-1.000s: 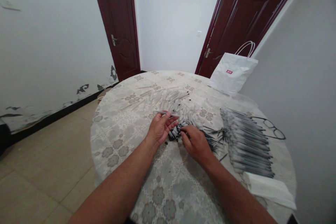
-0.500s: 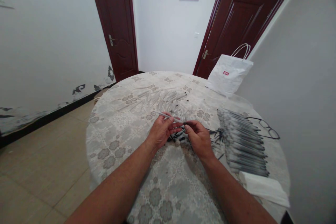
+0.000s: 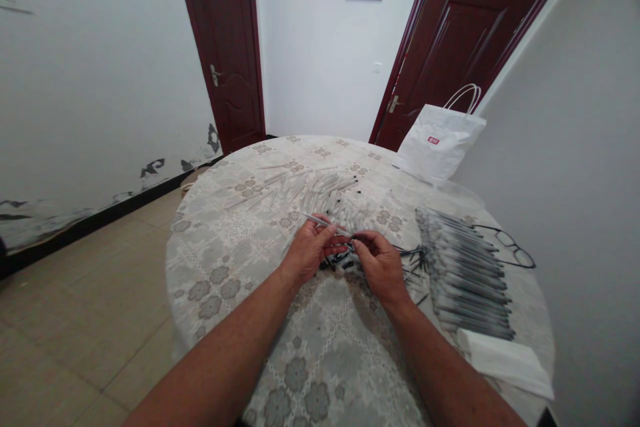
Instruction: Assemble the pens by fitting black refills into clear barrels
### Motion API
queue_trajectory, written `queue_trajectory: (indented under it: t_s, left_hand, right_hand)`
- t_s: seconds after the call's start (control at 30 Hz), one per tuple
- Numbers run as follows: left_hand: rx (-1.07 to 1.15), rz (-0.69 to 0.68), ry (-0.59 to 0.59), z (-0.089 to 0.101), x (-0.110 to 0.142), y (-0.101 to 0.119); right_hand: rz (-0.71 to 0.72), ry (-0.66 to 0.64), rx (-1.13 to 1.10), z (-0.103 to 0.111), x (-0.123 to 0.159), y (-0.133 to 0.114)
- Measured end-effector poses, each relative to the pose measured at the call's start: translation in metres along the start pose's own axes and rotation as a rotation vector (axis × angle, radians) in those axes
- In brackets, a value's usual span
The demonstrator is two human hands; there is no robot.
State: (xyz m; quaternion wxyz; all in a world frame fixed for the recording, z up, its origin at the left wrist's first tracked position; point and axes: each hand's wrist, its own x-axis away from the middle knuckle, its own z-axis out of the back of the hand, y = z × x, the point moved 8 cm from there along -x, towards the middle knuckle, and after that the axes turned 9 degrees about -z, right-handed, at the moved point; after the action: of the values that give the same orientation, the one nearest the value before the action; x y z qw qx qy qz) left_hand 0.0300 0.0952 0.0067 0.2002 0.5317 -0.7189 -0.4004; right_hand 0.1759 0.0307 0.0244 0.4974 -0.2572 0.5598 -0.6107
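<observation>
My left hand (image 3: 309,247) is closed on a slim, pale pen barrel (image 3: 316,220) that slants down toward my other hand. At the barrel's right end, my right hand (image 3: 379,263) pinches with thumb and forefinger. Something small and dark shows at those fingertips, too small to name. Under and between both hands lie black pen caps (image 3: 327,261), partly hidden by the fingers. Beyond them spreads a loose pile of clear pen barrels (image 3: 300,190). Thin dark refills (image 3: 414,257) lie just right of my right hand.
Many assembled-looking pens (image 3: 467,273) lie in a stacked row at the right of the round table (image 3: 210,347). Beside them are black-framed glasses (image 3: 515,247) and a folded white packet (image 3: 505,360). A white paper bag (image 3: 437,140) stands at the back right.
The view has shifted slightly. Both hands stay almost in place around the barrel. The dark piece at my right fingertips shows less now, and those fingers sit closer to the barrel's end.
</observation>
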Motion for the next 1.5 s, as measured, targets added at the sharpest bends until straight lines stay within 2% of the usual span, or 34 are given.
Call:
queue_trajectory:
  t_s: [0.1,0.27,0.47,0.6,0.73,0.87,1.07,1.27,1.4,1.5]
  left_hand:
    - [-0.001,0.013,0.01,0.001,0.0,-0.002]
    - [-0.016,0.019,-0.011,0.0,0.0,-0.002]
    - [-0.031,0.04,-0.045,-0.001,0.001,-0.005]
    - [-0.044,0.042,-0.041,0.0,0.0,-0.008]
    - [-0.057,0.019,-0.015,0.004,-0.001,-0.009]
    - [-0.06,0.024,-0.031,0.004,-0.001,-0.009]
    - [-0.048,0.069,-0.057,0.0,0.001,-0.012]
    - [-0.037,0.063,-0.051,0.0,0.002,-0.013]
    - [-0.046,0.058,-0.022,0.002,0.002,-0.012]
    - [-0.049,0.063,-0.011,0.003,0.002,-0.012]
  right_hand:
    - [0.025,0.01,0.02,0.001,0.001,-0.002]
    - [-0.016,-0.001,-0.001,0.001,0.0,0.002]
    - [-0.035,-0.018,0.182,0.001,0.0,-0.003]
    - [-0.044,-0.039,0.176,0.0,0.002,0.001]
    - [0.019,-0.004,0.128,0.002,0.004,0.0]
    - [0.074,-0.001,0.23,0.0,0.006,-0.006]
    - [0.082,-0.041,0.347,-0.005,0.006,-0.007]
    - [0.039,-0.079,0.293,-0.006,0.005,0.001]
    - [0.055,-0.054,0.251,-0.002,0.008,-0.005]
    - [0.067,-0.049,0.301,-0.003,0.008,-0.007]
